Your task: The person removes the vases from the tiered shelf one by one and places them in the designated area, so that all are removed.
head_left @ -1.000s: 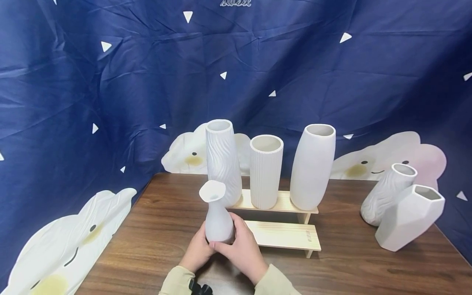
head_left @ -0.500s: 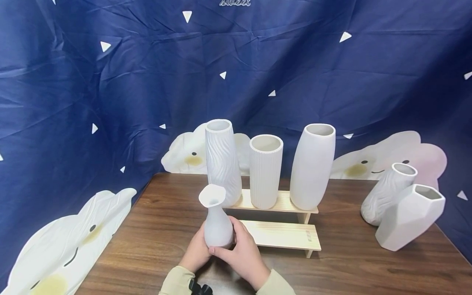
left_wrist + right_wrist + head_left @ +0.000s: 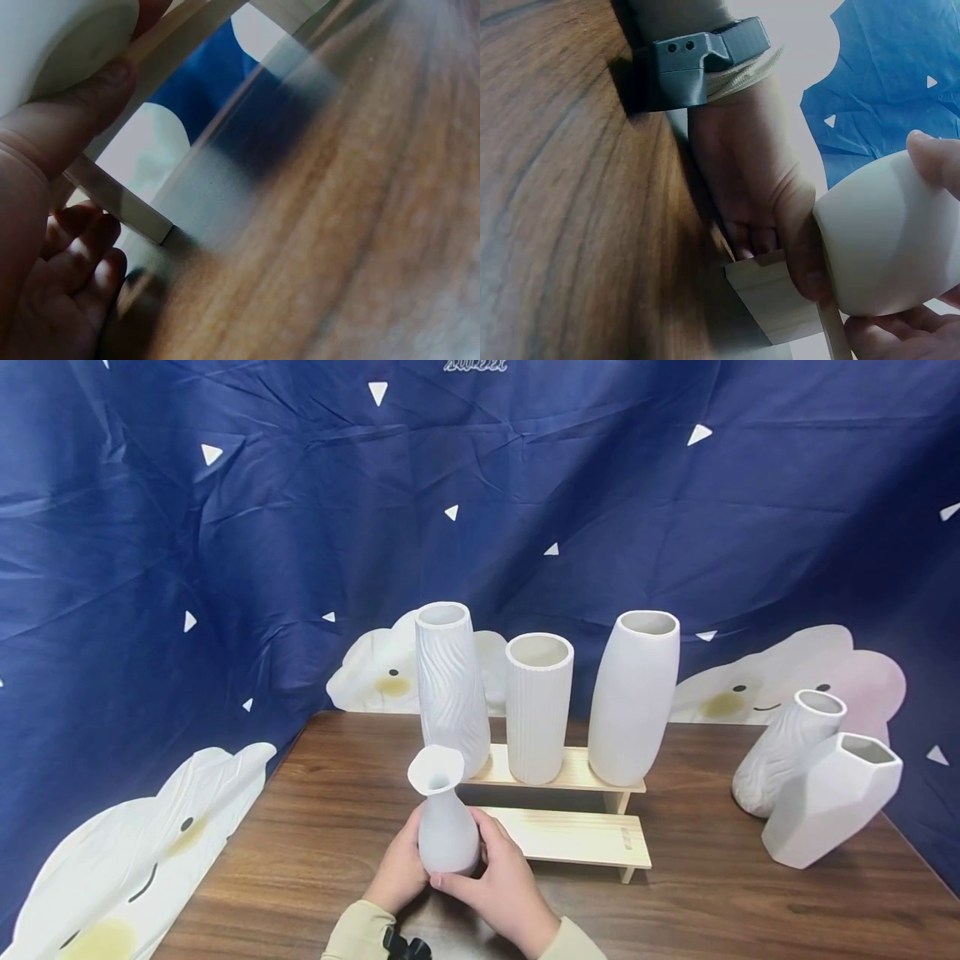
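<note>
A small white vase (image 3: 448, 831) with a flared, wavy rim stands nearly upright between my hands, at the left end of the lower step of a wooden two-tier stand (image 3: 570, 839). My left hand (image 3: 397, 870) holds its left side; in the left wrist view the thumb (image 3: 79, 120) lies against the base and other fingers curl below the board. On the right side my right hand (image 3: 506, 883) grips the vase, thumb across the front. The right wrist view shows the vase base (image 3: 892, 236) close against the board; whether it bears fully on it I cannot tell.
On the upper step stand a wavy tall vase (image 3: 453, 693), a ribbed vase (image 3: 538, 718) and a smooth tall vase (image 3: 633, 702). At the right of the wooden table (image 3: 697, 893) are a textured vase (image 3: 783, 756) and a faceted vase (image 3: 832, 802). A blue curtain (image 3: 480, 468) hangs behind.
The small vase has come down slightly between both hands, its rim now lower against the wavy vase behind. The right hand has shifted a little down and right. The other vases stay put.
</note>
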Tool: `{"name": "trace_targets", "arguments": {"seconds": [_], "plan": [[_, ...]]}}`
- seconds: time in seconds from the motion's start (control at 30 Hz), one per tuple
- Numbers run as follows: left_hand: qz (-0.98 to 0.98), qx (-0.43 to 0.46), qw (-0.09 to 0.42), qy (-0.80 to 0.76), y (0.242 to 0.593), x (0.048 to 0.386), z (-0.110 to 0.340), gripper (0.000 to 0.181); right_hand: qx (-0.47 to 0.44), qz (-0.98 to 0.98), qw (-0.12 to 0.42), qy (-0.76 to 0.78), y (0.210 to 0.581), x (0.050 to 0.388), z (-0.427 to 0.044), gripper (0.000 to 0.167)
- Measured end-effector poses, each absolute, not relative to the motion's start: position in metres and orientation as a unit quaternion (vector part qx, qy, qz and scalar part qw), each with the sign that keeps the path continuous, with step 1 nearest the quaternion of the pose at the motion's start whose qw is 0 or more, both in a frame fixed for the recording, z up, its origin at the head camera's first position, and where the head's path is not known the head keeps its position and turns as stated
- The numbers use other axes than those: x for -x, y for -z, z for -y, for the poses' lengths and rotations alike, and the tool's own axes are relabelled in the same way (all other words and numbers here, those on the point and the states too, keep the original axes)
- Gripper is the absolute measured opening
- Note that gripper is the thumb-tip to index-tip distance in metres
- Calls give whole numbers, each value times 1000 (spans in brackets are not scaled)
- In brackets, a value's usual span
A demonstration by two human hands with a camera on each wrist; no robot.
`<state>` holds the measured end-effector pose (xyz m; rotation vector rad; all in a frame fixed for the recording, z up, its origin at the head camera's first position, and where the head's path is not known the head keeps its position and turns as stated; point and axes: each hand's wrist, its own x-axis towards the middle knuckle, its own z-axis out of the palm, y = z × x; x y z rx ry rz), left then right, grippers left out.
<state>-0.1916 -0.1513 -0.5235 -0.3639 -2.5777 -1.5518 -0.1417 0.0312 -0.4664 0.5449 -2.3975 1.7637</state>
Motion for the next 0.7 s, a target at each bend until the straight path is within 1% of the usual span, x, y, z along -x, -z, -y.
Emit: {"name": "trace_targets", "arguments": {"seconds": [0.2,0.4,0.7], "plan": [[858,120,46,497,524,192,151,78,-183,785,58,-590,467,138,-36,82],[848,118,44,515,525,193,151,78,-190,781,52,-592,466,133,-40,84],[850,116,44,512,527,194,151,83,-175,763,39,-621,467,127,-43,81]]}}
